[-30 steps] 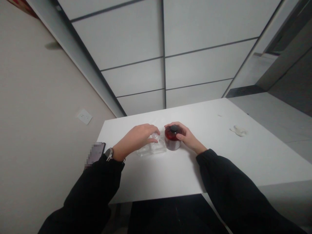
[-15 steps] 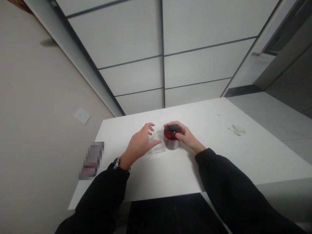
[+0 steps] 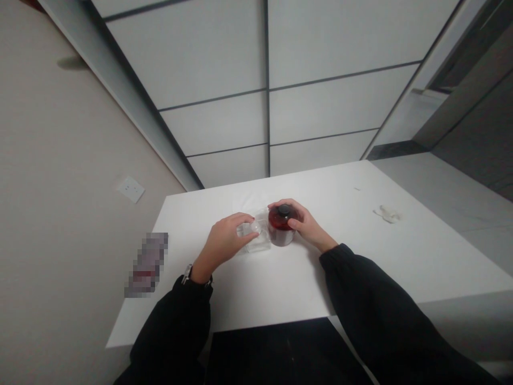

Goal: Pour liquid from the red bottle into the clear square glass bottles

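A round bottle with a dark red upper part and a black cap stands upright on the white table. My right hand is wrapped round its right side, thumb at the front. Just left of the bottle is a clear, boxy container, see-through and hard to make out. My left hand has its thumb and fingers closed round a clear round cap on top of this container. The lower fingers of that hand are hidden.
A blurred-out flat object lies at the table's left edge. A crumpled whitish scrap lies to the right. Behind the table stand white panelled doors; a wall socket is at the left.
My left hand's fingers have come down and closed round the clear cap; before, they were spread above the container. My right hand stays on the bottle.
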Demonstrator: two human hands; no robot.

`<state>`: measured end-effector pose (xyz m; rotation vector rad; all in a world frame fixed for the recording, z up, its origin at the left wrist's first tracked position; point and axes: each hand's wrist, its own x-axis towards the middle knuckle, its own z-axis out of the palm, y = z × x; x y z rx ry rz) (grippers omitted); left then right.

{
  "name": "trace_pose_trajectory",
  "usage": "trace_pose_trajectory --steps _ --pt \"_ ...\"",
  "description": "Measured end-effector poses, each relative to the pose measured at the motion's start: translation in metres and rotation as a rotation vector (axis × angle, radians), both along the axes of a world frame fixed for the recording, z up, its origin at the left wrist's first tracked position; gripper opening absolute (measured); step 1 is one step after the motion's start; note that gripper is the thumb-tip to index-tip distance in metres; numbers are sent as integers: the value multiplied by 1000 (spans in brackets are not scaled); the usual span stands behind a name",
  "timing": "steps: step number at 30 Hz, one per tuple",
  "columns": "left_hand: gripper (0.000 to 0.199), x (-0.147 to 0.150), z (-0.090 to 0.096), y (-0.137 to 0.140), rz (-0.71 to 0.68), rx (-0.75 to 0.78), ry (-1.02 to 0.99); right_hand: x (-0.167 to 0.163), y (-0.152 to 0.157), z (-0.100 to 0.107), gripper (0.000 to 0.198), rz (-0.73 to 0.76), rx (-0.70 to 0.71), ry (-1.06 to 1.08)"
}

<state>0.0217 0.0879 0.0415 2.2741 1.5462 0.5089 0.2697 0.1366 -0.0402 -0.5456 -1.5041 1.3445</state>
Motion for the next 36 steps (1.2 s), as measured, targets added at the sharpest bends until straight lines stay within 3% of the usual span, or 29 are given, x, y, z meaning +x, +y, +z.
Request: trace_pose_trajectory --steps 5,14,22,29,32,36 --pt "20 -2 3 2 -72 29 61 0 -1 1 61 -6 -3 -13" --pt "29 1 1 -1 -30 93 172 0 0 -1 60 -8 10 0" --pt "23 1 0 -3 -58 116 167 1 -1 0 59 -1 -6 -14" --pt "31 1 -4 -4 -3 112 156 1 0 -2 59 4 -14 -8" --pt "21 -2 -3 -3 -73 81 144 0 0 -2 60 -2 -23 -12" --pt "32 -5 -1 -2 -125 63 131 0 0 -2 61 1 -29 -13"
